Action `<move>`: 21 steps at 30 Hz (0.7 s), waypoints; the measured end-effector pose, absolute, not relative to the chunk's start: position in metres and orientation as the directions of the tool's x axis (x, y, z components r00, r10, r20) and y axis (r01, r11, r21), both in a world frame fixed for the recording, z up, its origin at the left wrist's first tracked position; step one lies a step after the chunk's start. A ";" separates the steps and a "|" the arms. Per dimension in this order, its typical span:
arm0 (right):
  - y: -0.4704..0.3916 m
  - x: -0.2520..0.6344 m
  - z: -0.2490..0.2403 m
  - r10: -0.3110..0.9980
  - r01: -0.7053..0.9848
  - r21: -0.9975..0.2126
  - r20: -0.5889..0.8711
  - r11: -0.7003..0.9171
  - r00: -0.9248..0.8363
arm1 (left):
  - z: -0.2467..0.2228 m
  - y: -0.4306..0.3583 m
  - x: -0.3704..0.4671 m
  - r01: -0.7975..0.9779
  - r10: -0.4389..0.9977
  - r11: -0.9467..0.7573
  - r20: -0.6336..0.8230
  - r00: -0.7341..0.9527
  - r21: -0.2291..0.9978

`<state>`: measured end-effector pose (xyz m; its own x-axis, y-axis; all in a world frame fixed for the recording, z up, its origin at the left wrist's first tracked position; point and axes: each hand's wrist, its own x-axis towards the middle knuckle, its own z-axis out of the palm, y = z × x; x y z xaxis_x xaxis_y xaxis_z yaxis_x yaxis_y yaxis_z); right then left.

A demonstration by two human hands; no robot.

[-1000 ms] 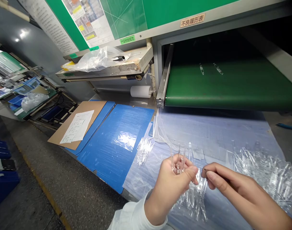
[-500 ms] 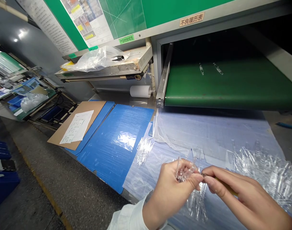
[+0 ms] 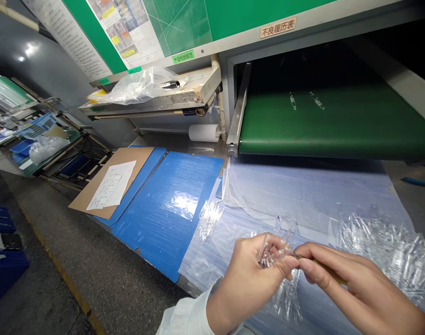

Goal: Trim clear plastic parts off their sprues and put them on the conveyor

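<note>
My left hand [image 3: 249, 277] is curled around a clear plastic part [image 3: 273, 249] with thin branches, its thumb pressing on the near side. My right hand [image 3: 352, 288] grips a slim tool with a yellow handle [image 3: 330, 271]; the tool's tip meets the clear part beside my left thumb. What kind of tool it is stays hidden by the fingers. Below the two hands lies a heap of clear plastic pieces [image 3: 287, 304]. Further right is a larger pile of clear parts [image 3: 390, 253], and a small pile [image 3: 209, 218] rests to the left.
Bluish plastic sheeting [image 3: 313, 186] covers the bench. A green conveyor belt [image 3: 324, 130] carries two small clear pieces. Leftward are a blue board [image 3: 156, 209] and cardboard [image 3: 90, 195] with a paper. A shelf [image 3: 195, 95] holds a plastic bag; a white roll [image 3: 203, 133] sits beneath.
My left hand has shifted slightly right, and the clear part in it has turned a little. My right hand stays nearly in place with the tool.
</note>
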<state>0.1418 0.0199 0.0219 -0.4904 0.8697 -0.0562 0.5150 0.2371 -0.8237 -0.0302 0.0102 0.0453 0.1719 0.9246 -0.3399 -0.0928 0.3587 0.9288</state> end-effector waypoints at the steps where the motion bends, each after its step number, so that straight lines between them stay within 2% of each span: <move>1: 0.020 0.142 0.022 0.870 0.517 -0.823 -0.059 0.234 -0.489 | 0.045 0.010 -0.030 -0.087 0.926 0.354 -0.336 0.173 0.931; 9: 0.018 0.142 0.025 0.883 0.523 -0.828 -0.077 0.201 -0.462 | 0.045 0.008 -0.031 -0.009 0.938 0.302 -0.295 0.181 0.953; 16: 0.010 0.123 0.028 0.954 0.537 -0.831 -0.025 0.146 -0.299 | 0.046 0.010 -0.034 0.036 0.946 0.265 -0.267 0.183 0.964; 18: 0.009 0.123 0.027 0.959 0.516 -0.838 0.025 0.175 -0.284 | 0.047 0.010 -0.034 0.038 0.948 0.265 -0.267 0.175 0.964; 21: 0.018 0.142 0.022 0.992 0.591 -0.798 0.071 0.117 -0.100 | 0.049 0.006 -0.035 0.050 0.917 0.314 -0.316 0.243 0.948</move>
<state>0.1423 0.0179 0.0221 -0.1003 0.9924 0.0711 0.5906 0.1168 -0.7984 -0.0350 0.0062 0.0487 0.2427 0.9170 -0.3165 0.0495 0.3141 0.9481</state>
